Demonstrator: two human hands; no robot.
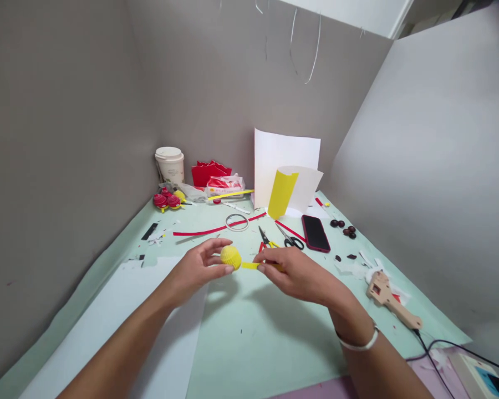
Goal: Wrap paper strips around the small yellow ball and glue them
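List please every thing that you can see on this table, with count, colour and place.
paper roll: 1, yellow, in left fingers
paper strip: 1, yellow, between the hands
scissors: 2, red-yellow and black handles, centre
phone: 1, black with red edge, right of scissors
cup: 1, white, far left
yellow card: 1, curled, far centre
glue gun: 1, tan, right
ring: 1, white, centre
left hand: pinches the roll
right hand: pinches the strip

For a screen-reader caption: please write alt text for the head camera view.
Two bare hands hold a yellow paper coil above a pale green table: the left hand pinches the coil, the right hand holds its loose yellow strip. Behind lie scissors, a phone and a glue gun.
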